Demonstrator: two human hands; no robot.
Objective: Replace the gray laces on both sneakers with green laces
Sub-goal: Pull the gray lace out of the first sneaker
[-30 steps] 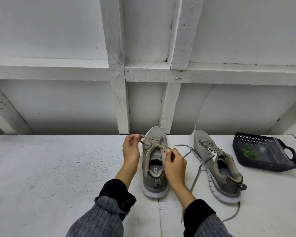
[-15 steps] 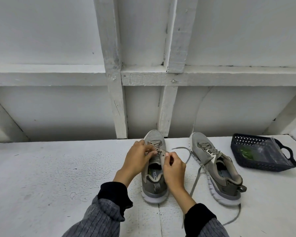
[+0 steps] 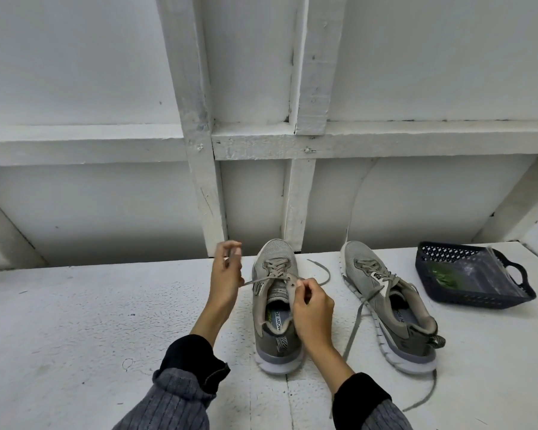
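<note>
Between the two sets of fingers, the left sneaker (image 3: 275,305) is sitting on the desk (image 3: 75,321) — left hand (image 3: 225,276) pinching and drawing out its gray lace (image 3: 263,279), right hand (image 3: 311,305) pinching the eyelet flap. Both sneakers are still wearing gray; green laces (image 3: 444,276) are waiting in the basket (image 3: 479,301), well right.

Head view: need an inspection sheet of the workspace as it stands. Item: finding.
Surface: white textured tabletop, scuffed.
Job's things: left sneaker upright, gray lace partly pulled out to its left; right sneaker with loosened gray lace trailing on the tabletop; something green, likely the laces, in a clear bag in the basket.
Clutter: nothing seen.
Hands: left hand raised beside the left sneaker, pinching the lace; right hand gripping the sneaker's eyelet edge.
Cables: nothing seen.
Surroundings: white wall with painted wooden framing behind the tabletop.
</note>
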